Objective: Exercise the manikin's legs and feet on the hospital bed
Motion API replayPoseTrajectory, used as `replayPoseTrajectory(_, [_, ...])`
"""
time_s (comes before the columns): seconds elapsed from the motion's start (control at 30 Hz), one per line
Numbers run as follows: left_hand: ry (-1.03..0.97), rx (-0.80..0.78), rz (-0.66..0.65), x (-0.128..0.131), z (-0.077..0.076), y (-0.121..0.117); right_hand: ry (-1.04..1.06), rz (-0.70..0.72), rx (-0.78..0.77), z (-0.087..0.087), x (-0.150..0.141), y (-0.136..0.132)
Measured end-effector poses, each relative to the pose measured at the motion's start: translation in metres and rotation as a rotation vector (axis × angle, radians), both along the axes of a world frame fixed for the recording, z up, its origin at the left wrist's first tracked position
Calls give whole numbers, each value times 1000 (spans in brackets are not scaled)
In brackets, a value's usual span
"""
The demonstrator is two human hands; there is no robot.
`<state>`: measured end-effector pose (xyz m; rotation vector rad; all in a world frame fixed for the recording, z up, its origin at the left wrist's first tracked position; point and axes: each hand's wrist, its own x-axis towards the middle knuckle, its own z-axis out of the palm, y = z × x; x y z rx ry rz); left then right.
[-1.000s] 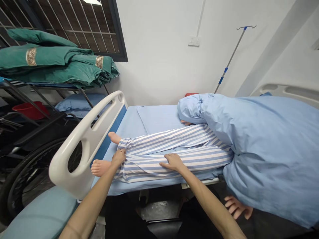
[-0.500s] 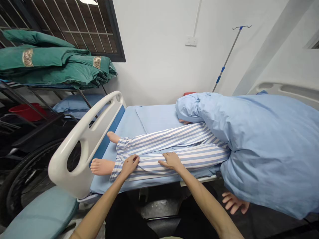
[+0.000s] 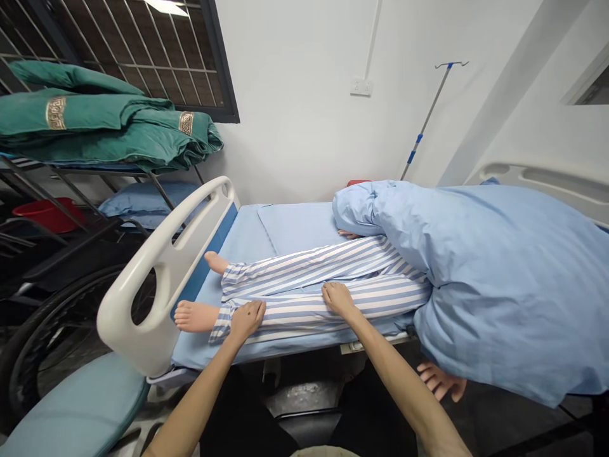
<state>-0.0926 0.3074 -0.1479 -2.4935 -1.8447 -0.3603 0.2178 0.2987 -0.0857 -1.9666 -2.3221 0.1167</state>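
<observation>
Trousers (image 3: 304, 266), blue and white striped, lie right under both my hands, stretched lengthwise on the bed (image 3: 290, 225)! My left hand (image 3: 247, 319) is down on the lower part of their near leg (image 3: 292, 310), back of the hand up, fingers bent over the top, and I cannot tell whether they pinch any fabric. Further up that same leg sits my right hand (image 3: 339, 299), fingers curled towards its inner side, and again I cannot tell if that grip is closed on fabric or simply resting. Just left of my left hand, the near foot (image 3: 196, 316) pokes out of its cuff, close to the footboard (image 3: 178, 270); beyond it, the far foot (image 3: 216, 262) shows at the other cuff. Over to the right, a big blue quilt (image 3: 499, 273) covers the upper end of the trousers, with a dangling hand (image 3: 441, 381) out below its near edge and another, the half-hidden hand (image 3: 349, 234), peeping from its far side. Out past the bed, a hooked pole (image 3: 431, 114) stands by the wall (image 3: 295, 95), a socket (image 3: 360, 87) to its left, and away left, green cloth (image 3: 104, 133) is piled up, a red tub (image 3: 50, 214) lower down, a big wheel (image 3: 9, 336) beyond the footboard
</observation>
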Motion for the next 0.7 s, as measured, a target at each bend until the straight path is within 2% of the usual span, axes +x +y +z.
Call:
replayPoseTrajectory(0.17, [-62,-71,-113,-11,11,-9,-11,-70,8,-8,8,-4])
replayPoseTrajectory(0.27, [25,-112,-193,-25,20,-12,-1,-78,22,-10,7,-6])
replayPoseTrajectory(0.37, [206,-172,-162,-37,27,-11,2,-85,10,-10,6,-6])
replayPoseTrajectory(0.47, [321,-218,-122,-37,29,-10,1,-80,-1,-10,6,-6])
replayPoseTrajectory(0.7, [266,-170,-84,-29,26,-19,0,-73,14,-12,8,-5])
